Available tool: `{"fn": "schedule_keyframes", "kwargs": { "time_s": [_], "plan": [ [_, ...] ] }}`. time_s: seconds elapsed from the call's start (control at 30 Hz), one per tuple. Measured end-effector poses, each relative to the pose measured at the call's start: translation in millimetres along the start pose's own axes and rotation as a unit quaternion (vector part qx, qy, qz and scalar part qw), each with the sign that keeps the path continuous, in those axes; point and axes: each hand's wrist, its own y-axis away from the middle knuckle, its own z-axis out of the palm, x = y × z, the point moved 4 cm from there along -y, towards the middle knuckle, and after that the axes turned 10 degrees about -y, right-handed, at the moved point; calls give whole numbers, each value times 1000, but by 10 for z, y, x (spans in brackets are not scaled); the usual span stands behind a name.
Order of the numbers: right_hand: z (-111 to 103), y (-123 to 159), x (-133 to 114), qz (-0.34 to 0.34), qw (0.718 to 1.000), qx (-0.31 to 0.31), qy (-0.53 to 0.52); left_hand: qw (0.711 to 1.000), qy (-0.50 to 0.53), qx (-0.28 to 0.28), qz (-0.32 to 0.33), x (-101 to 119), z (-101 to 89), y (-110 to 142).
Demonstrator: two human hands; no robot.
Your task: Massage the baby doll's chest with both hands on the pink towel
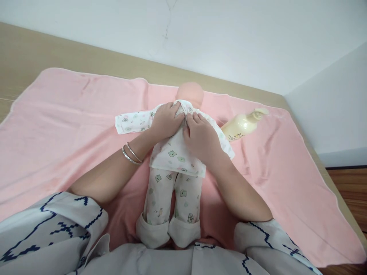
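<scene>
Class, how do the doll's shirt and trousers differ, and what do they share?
The left hand and right hand touch the shirt; neither touches the trousers. The trousers end in wide turned-up cuffs, while the shirt's sleeve at picture left isn't turned up. Both are white with small prints.

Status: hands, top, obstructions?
Left hand and right hand: both on printed top, up near the neck, grip unclear. Top on doll, overlapping printed trousers. Pump bottle lying to the right, clear of both hands.
</scene>
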Motion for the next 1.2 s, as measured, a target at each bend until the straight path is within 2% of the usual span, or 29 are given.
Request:
{"fn": "schedule_keyframes", "kwargs": {
  "time_s": [0.1, 0.2, 0.33, 0.43, 0.87, 1.03, 1.2],
  "plan": [
    [-16, -70, 56, -4, 999, 5, -41, 1000, 16, 12, -16, 7, 18, 28],
    [25, -231, 217, 20, 997, 4, -79, 999, 36, 27, -24, 13, 40, 49],
    [128, -363, 396, 52, 996, 43, -58, 998, 43, 43, -30, 15, 63, 69],
    [174, -363, 413, 41, 997, 57, -45, 997, 42, 54, -38, 16, 70, 81],
    [156, -340, 403, 35, 997, 49, -38, 997, 35, 55, -31, 41, 64, 114],
    [164, -366, 477, 23, 997, 48, -46, 998, 13, 40, -40, 171, -33, 219],
    [116, -371, 471, -13, 998, 41, -39, 1000, -16, 0, 18, 372, -227, 339]
  ]
}}
